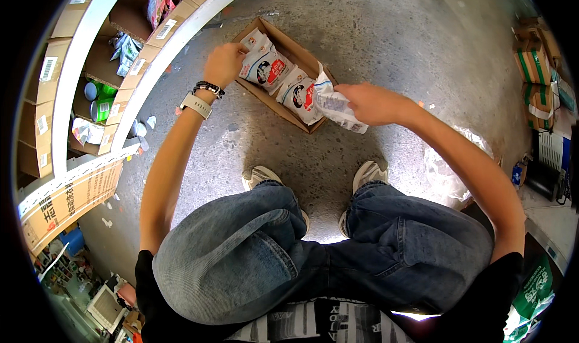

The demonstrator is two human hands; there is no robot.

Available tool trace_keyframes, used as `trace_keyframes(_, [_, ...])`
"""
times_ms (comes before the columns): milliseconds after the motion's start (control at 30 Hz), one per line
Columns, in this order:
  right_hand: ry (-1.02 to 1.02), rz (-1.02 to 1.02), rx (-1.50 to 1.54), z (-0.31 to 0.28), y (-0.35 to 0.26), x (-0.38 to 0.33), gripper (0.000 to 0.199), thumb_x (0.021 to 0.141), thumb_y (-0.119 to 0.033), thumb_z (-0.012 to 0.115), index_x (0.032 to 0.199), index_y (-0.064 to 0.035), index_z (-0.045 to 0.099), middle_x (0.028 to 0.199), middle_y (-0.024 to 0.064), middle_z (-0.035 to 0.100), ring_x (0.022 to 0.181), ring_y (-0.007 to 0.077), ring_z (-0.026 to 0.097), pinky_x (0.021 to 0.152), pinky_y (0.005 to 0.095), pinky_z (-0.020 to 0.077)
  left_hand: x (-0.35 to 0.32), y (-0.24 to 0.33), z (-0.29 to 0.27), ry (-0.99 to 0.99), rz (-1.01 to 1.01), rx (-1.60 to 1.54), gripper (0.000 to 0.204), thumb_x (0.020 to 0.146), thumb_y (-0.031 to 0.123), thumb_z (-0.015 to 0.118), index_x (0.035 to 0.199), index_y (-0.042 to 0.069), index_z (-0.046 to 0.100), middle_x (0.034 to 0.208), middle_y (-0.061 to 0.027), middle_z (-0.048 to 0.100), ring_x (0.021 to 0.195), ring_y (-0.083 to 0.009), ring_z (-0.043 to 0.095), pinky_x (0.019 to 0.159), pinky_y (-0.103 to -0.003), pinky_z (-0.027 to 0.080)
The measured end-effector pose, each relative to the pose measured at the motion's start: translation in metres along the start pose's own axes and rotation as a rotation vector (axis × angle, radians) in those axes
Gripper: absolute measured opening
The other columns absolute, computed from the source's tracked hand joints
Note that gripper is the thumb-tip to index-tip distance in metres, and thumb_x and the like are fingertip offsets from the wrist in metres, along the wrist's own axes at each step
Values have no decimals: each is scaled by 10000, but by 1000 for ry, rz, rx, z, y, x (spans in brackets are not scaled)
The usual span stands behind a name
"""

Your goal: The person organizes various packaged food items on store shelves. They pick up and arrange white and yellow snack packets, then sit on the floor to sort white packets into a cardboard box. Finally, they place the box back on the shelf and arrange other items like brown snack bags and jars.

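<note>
Person crouched over a concrete floor (386, 35), knees in blue jeans (253, 252) filling the lower middle of the view, two pale shoes (259, 175) just beyond them.

Open cardboard box (304, 58) lies on the floor ahead of the shoes, set at a slant, long side running from upper left to lower right. Inside it: white snack bags (265, 66) with red and black print, packed side by side along its length.

Left hand (224, 62) at the box's upper left end, fingers curled down onto the top edge of the nearest bag there; grip looks closed on it, though the fingertips are hidden behind the bag. Wrist carries a white watch (196, 103) and a dark bead bracelet (208, 88).

Right hand (369, 102) just off the box's lower right corner, fingers pinched together on a crumpled clear plastic wrapper (338, 108), which hangs over that corner and partly covers the last bag.

Surroundings: white curved shelving (78, 53) along the left, lined with cardboard trays holding packets and green cans (99, 99); a printed carton (66, 198) below it. Clear plastic sheeting (449, 168) lies on the floor to the right of the right forearm. Stacked strapped cartons (537, 72) at the far right edge. Small paper scraps scattered on the floor near the shelving's foot.
</note>
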State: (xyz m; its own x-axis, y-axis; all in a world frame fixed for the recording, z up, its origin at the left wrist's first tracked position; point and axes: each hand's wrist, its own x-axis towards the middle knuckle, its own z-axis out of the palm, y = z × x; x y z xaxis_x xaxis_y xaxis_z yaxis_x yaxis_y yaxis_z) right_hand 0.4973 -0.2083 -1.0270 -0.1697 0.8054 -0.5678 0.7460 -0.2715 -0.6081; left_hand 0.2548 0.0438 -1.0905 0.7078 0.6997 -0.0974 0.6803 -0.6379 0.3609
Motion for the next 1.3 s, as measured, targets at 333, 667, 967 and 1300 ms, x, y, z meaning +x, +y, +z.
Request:
trace_keyframes(333, [6, -1, 32, -5, -15, 6, 486, 835, 55, 490, 1320, 57, 504, 1144, 320, 655, 1050, 450, 656, 883, 499, 517, -18, 19, -9, 184, 63, 63, 265, 941, 206, 623, 1173, 80, 653, 991, -153, 730, 834, -328, 715, 731, -404, 560])
trace_keyframes(667, [267, -59, -134, -8, -78, -25, 667, 821, 49, 588, 1437, 56, 333, 1133, 371, 612, 1083, 464, 630, 926, 456, 531, -36, 110, -59, -553, -376, -1302, 665, 925, 570, 657, 1294, 29, 543, 1255, -163, 595, 1088, -248, 627, 883, -435, 579])
trace_keyframes(967, [638, -305, -755, 36, -90, -33, 581, 887, -205, 648, 1418, -31, 490, 1473, 256, 464, 1341, 393, 473, 1021, 577, 445, -43, 120, -67, -472, -478, -1398, 315, 972, 237, 657, 1171, -1, 604, 1044, -62, 684, 853, -115, 695, 684, -257, 599])
trace_keyframes(1300, [734, -326, 83, -1, -42, -25, 720, 901, -319, 720, 1457, 3, 395, 1493, 218, 402, 1381, 407, 408, 1102, 486, 400, -40, 85, -84, -339, -246, -1500, 393, 1038, 237, 569, 1320, -35, 536, 1253, -143, 665, 1084, -198, 694, 888, -336, 599])
